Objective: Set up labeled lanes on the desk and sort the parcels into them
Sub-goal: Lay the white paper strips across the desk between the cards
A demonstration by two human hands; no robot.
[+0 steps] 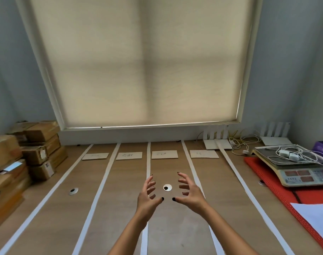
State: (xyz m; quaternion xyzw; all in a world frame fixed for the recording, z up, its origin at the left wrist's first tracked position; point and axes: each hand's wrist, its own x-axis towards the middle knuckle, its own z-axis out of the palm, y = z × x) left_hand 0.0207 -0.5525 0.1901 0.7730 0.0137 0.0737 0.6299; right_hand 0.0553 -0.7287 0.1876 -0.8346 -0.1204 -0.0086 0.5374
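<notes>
White tape strips [101, 183] run from the desk's near edge to the wall and divide the wooden desk [123, 208] into several lanes. A pale label card lies at the far end of each lane, such as the card [164, 154] in the lane ahead of me. Brown cardboard parcels [35, 153] are stacked at the left edge. My left hand [148, 196] and my right hand [188, 192] hover above the middle lane with fingers spread and loosely curved, palms facing each other, holding nothing.
A weighing scale [295, 173] with chargers and cables on its pan sits on a red mat [278, 196] at the right. White paper [317, 218] lies on the mat. Cable grommets [167, 187] dot the desk. A blind covers the window.
</notes>
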